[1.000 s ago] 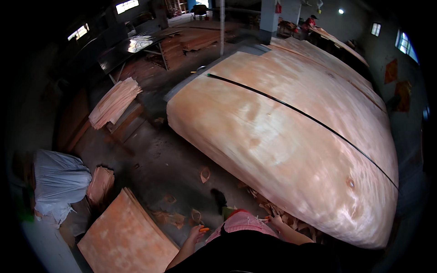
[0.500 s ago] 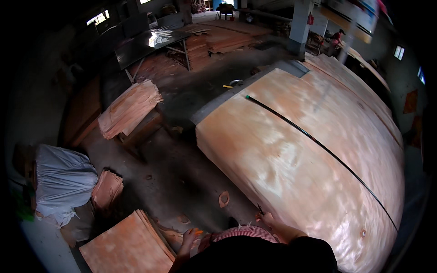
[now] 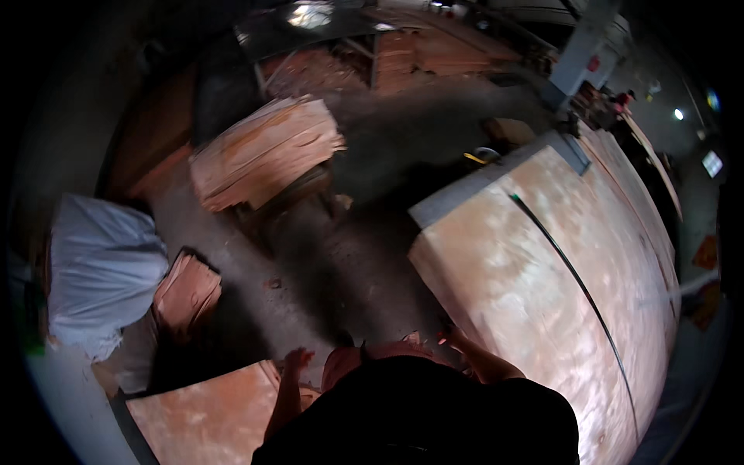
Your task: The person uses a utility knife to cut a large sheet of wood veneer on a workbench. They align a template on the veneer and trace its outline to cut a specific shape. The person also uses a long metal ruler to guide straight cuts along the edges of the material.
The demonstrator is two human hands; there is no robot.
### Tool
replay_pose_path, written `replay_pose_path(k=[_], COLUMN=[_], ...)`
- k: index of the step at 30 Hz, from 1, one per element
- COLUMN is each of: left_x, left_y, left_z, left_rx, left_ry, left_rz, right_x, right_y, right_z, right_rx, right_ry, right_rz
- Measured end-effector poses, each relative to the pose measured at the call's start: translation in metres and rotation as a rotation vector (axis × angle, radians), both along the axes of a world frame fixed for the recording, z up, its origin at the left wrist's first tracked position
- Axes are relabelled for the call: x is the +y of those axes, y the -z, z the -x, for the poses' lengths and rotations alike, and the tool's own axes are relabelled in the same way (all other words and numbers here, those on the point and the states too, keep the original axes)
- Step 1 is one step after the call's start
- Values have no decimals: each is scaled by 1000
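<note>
Low in the view, my left hand (image 3: 294,359) is closed beside my body, with a small orange-red thing at its fingers, too blurred to name. It is near the corner of a low stack of veneer sheets (image 3: 205,415). My right hand (image 3: 452,336) is closed on a thin dark thing whose kind I cannot make out, close to the near-left edge of a large veneer-topped stack (image 3: 504,263). Across that stack lies a long, thin black strip (image 3: 570,263) with a green end.
A pile of veneer sheets (image 3: 267,151) rests on a low support ahead. At left stand a grey-white cloth-covered bundle (image 3: 105,267) and a small veneer bundle (image 3: 188,291). Farther off are a dark-topped table (image 3: 310,31), stacked boards (image 3: 418,58) and a pillar (image 3: 577,66). A person (image 3: 625,98) is far right.
The view has swung left and down, so the big stack and the strip appear farther right. Both hands stay low beside my body, still closed.
</note>
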State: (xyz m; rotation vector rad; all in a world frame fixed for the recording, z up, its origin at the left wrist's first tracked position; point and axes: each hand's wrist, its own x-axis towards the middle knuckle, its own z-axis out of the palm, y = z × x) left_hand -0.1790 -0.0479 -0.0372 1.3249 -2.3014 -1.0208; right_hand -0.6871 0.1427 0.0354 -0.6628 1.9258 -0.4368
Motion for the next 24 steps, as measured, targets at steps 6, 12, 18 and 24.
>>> replay_pose_path(k=[6,12,18,24], left_x=[-167,-281,-389,-505], left_y=[-94,-145,-132,-166], left_z=[22,52,54,53], left_rx=[251,336,323,344], left_ry=[-466,-371,-218,-192], left_rz=[-525,-507,-533,-496], right_x=[-132,-233,-376,-538], right_y=[-55,-27,-22,-35], right_z=[-65,-75,-83,-104], right_rx=[2,-71,-133,-346], right_ry=[-138,-146,24,168], right_rz=[59,167,176,258])
